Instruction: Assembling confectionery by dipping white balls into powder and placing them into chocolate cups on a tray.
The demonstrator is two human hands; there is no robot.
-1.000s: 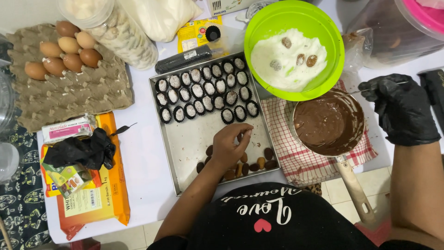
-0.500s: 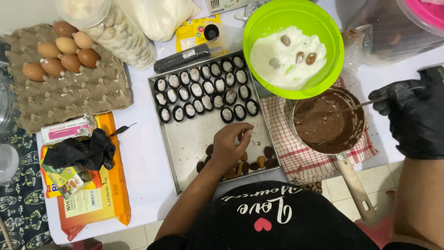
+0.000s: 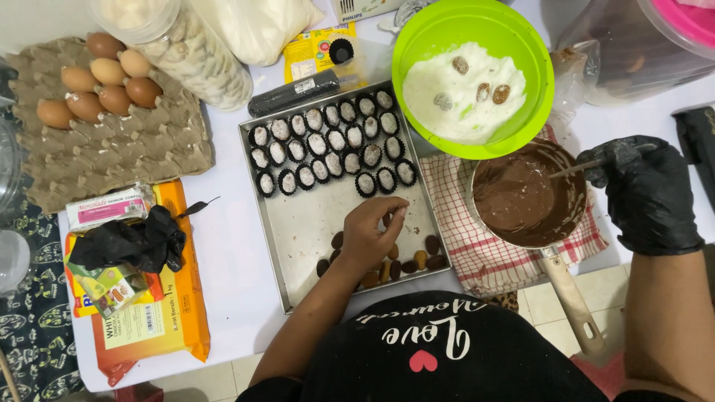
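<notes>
Moved inward: gloved right hand (image 3: 646,192) grasping stick (image 3: 577,168) over saucepan (image 3: 530,195); left hand (image 3: 370,232) unmoved, curled on dates (image 3: 387,266) beside it.

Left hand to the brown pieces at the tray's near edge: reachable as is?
Probably yes. The bare left hand already rests over the brown pieces inside the metal tray, with nothing between them.

A single head-worn camera looks almost straight down from above the person's chest, close over the white counter (image 3: 231,246). The metal baking tray (image 3: 298,246) sits mid-frame, the egg carton (image 3: 112,156) far left, the chocolate saucepan (image 3: 555,242) right.
</notes>
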